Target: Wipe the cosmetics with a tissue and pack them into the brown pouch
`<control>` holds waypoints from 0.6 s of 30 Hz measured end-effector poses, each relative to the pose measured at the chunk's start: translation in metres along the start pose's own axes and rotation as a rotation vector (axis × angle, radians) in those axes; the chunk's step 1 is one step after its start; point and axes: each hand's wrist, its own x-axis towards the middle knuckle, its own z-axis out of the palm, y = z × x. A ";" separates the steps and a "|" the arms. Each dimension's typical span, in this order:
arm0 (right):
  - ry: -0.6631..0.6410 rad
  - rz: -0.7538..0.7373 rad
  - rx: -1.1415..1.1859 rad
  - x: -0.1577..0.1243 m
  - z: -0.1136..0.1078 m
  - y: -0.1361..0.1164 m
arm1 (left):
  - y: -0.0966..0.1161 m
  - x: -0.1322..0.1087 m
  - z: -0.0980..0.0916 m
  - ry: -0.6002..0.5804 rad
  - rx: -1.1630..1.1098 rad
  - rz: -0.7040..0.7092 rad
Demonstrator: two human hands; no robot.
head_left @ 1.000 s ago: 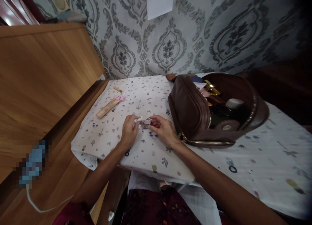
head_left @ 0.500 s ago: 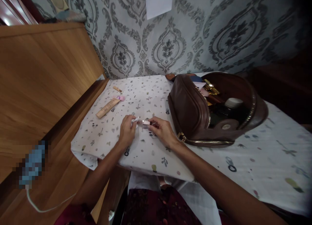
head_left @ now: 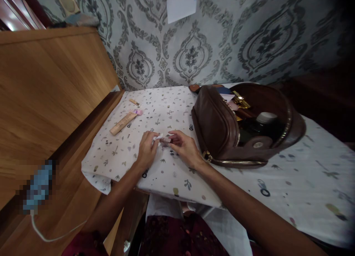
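Note:
My left hand (head_left: 146,148) and my right hand (head_left: 184,147) rest on a white patterned cloth (head_left: 133,152), close together. The left hand pinches a small white scrap, perhaps a tissue (head_left: 155,138). My right hand's fingers are closed on a small pinkish tube-like item (head_left: 166,140), and the white scrap touches its end. Just to the right of my right hand lies an open brown leather pouch (head_left: 219,126) with bottles and gold-coloured items inside.
A beige tube with a pink cap (head_left: 124,121) and a small tan stick (head_left: 134,101) lie at the cloth's far left. A wooden board (head_left: 47,86) stands at the left, with a white cable (head_left: 52,235) below. Patterned wallpaper is behind.
Both hands stay in the same spot. The small item and the white scrap have shifted slightly between the fingertips.

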 end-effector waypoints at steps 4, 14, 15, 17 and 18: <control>-0.034 -0.077 -0.123 -0.003 -0.001 -0.004 | 0.010 -0.002 0.002 -0.092 0.010 0.215; 0.009 -0.056 -0.183 -0.002 -0.003 0.000 | -0.009 -0.001 -0.002 -0.015 0.132 -0.068; 0.004 -0.044 -0.182 -0.002 -0.003 -0.001 | -0.011 -0.001 -0.003 -0.009 0.132 -0.093; -0.023 0.009 -0.129 -0.003 -0.003 -0.002 | -0.014 -0.001 -0.004 -0.004 0.125 -0.118; -0.041 0.048 -0.073 -0.003 -0.003 -0.002 | -0.015 -0.001 -0.004 -0.005 0.120 -0.122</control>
